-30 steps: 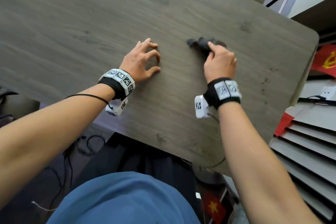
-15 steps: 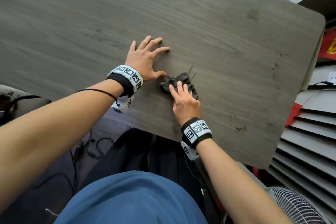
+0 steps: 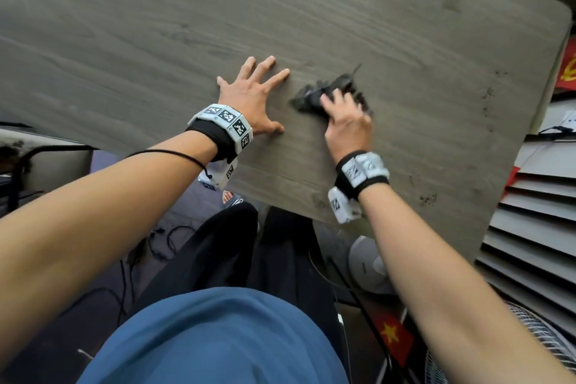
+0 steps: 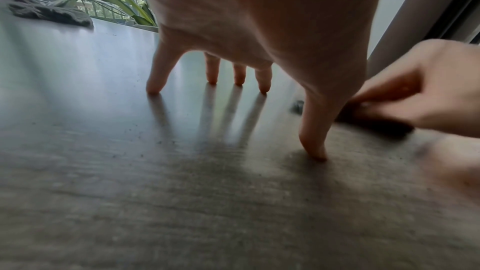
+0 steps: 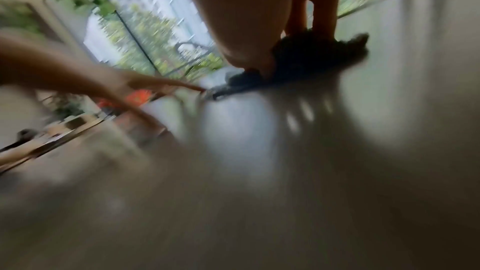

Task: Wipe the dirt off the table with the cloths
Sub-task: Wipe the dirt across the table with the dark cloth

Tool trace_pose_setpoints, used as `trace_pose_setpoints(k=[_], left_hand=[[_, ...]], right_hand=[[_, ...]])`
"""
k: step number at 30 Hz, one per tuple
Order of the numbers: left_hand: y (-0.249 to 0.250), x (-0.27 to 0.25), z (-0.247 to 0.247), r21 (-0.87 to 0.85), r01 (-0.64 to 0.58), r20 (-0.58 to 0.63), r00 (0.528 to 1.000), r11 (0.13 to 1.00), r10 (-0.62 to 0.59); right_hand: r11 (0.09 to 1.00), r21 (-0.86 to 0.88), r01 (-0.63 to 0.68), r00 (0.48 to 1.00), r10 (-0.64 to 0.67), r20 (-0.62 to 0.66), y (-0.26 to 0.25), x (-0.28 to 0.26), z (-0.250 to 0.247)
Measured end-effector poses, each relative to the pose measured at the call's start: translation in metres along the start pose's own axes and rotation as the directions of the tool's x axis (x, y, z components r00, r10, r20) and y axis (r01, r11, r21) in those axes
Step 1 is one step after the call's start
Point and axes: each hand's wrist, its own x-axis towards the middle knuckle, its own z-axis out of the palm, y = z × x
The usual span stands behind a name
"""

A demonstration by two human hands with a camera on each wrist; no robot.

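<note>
Mid-wipe: right hand [image 3: 347, 125] presses a dark cloth [image 3: 314, 95] flat-fingered on the table [image 3: 124, 40]; left hand [image 3: 252, 97] braces, splayed, empty. Specks [image 3: 427, 199] near the edge likely need wiping next.

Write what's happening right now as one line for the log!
left hand: flat on table | right hand: pressing dark cloth | dirt specks: near table edge

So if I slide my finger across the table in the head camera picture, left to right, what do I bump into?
Left hand spread flat on the table → dark cloth under the right hand → specks of dirt near the right edge.
</note>
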Motion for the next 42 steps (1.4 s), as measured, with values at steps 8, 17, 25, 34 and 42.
trace_pose_setpoints(k=[8, 17, 25, 34, 42], left_hand=[[0.014, -0.007, 0.0, 0.042, 0.059, 0.04, 0.997, 0.997, -0.06], [0.019, -0.017, 0.009, 0.042, 0.055, 0.066, 0.996, 0.998, -0.057], [0.022, -0.025, 0.017, 0.017, 0.039, 0.063, 0.997, 0.999, -0.04], [0.025, -0.035, 0.028, 0.003, 0.021, 0.029, 0.999, 1.0, -0.021], [0.028, -0.03, 0.023, -0.053, 0.048, 0.077, 0.996, 0.997, -0.043]], right_hand=[[0.953, 0.196, 0.231, 0.973, -0.23, -0.03, -0.021, -0.128, 0.009], [0.978, 0.129, -0.167, 0.984, 0.174, -0.044, 0.085, 0.001, -0.035], [0.952, 0.09, -0.292, 0.941, 0.303, -0.151, 0.02, -0.099, 0.002], [0.953, 0.275, -0.132, 0.984, 0.16, -0.083, 0.002, -0.139, -0.02], [0.896, 0.12, -0.428, 0.898, 0.436, -0.053, 0.077, -0.075, -0.03]])
